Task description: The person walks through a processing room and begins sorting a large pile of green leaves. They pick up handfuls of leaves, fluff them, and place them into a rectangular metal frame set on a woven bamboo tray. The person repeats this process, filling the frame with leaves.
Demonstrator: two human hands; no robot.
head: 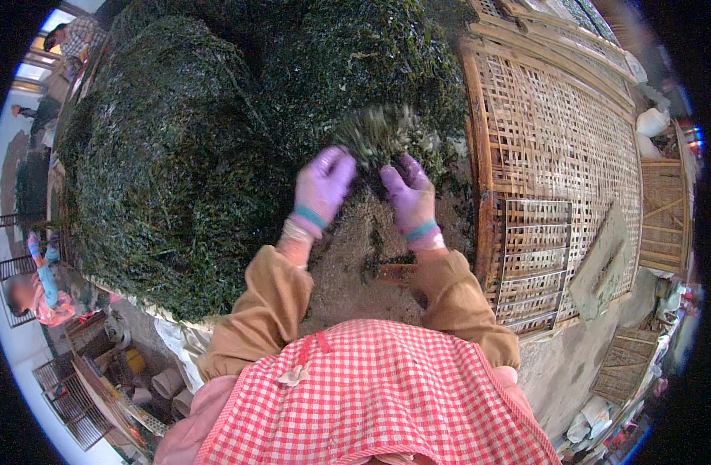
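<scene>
A large heap of wet, dark green seaweed-like plant matter fills the upper left and middle of the head view. My left hand, in a purple glove with a teal band, is at the heap's near edge, fingers curled. Close to its right, my right hand wears a matching glove, its thumb and fingers partly curled. A blurred, paler clump of the strands lies just beyond both hands. Blur hides whether either hand grips it. Beneath my hands is a brown, wet surface with scattered bits.
To the right lies a woven bamboo panel with a wooden edge beam. A metal rack and a flat board rest on it. Two other people are at the far left, one in a plaid shirt, one in pink.
</scene>
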